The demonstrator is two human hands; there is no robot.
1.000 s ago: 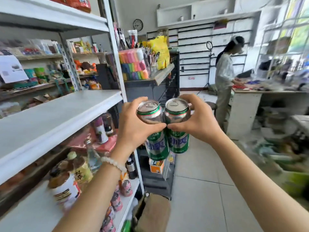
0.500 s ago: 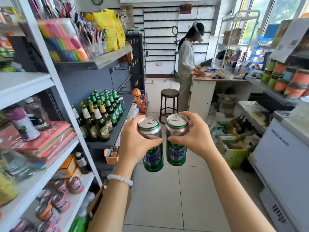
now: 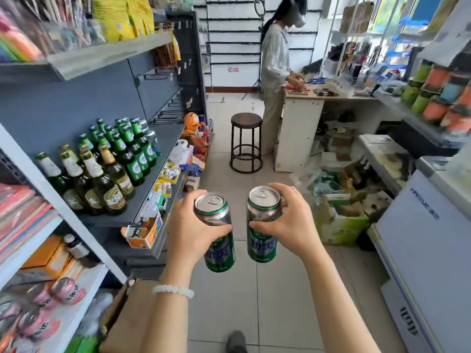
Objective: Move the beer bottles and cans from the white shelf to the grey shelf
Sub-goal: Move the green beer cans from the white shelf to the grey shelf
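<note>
The dark grey metal shelving unit (image 3: 163,138) runs along the left of the aisle. Its middle board carries a block of upright green and brown glass beer bottles (image 3: 112,161), packed close together toward the near end, with the far end of the board bare. In front of it, nearer the viewer, stands the white metal shelf (image 3: 51,197), holding stacked pink and red flat packs above and pink round tins below.

On the right side of the aisle sits a white chest freezer (image 3: 420,225). Farther back is a white counter (image 3: 300,131), at which a second person in a pale long-sleeved top (image 3: 274,62) stands with both hands on the counter top. A round dark-topped metal stool (image 3: 246,142) stands on the tiled floor just beside that counter. A green-and-white open cardboard box (image 3: 341,225) lies on the floor near the freezer.

The left hand (image 3: 190,233), with a white bead bracelet (image 3: 173,290) at the wrist, grips a green and silver aluminium can (image 3: 216,233) around its upper body, fingers and thumb wrapped. The right hand (image 3: 293,225) grips a second green and silver aluminium can (image 3: 262,225) the same way. Both cans are upright, tops sealed, held side by side but apart, above the floor tiles in the aisle, to the right of the grey unit and level with its lower board edge.
</note>
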